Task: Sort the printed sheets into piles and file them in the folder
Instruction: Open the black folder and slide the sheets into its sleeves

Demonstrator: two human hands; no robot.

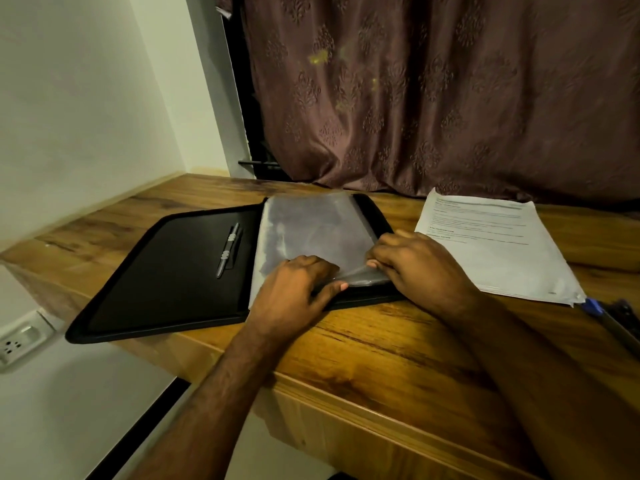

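Head view, centre of the frame: the left hand point(294, 292) lies knuckles-up on the near edge of the clear plastic sleeve pages point(311, 230), fingers curled over it and the thumb tucked under the lifted corner, gripping the film. The right hand point(415, 265), just right of it, pinches the same crinkled corner between its curled fingertips. The film is glossy, thin and wrinkled where the two hands pull at it.

These sleeves sit in the right half of a black rectangular zip folder point(166, 271), lying open flat on the wooden table point(398, 341); its matte left half carries a slim silver metal clip bar point(228, 249) and overhangs the table's left edge. Right of the folder, touching the right wrist, lies a loose stack of white printed sheets point(495, 247), its lines of text too blurred to read.

At the right edge of the frame a blue-tipped dark object point(609, 317) pokes out beside the stack; what it is cannot be told. A brown patterned curtain point(433, 91) hangs behind, and a white wall socket point(20, 337) shows at lower left.
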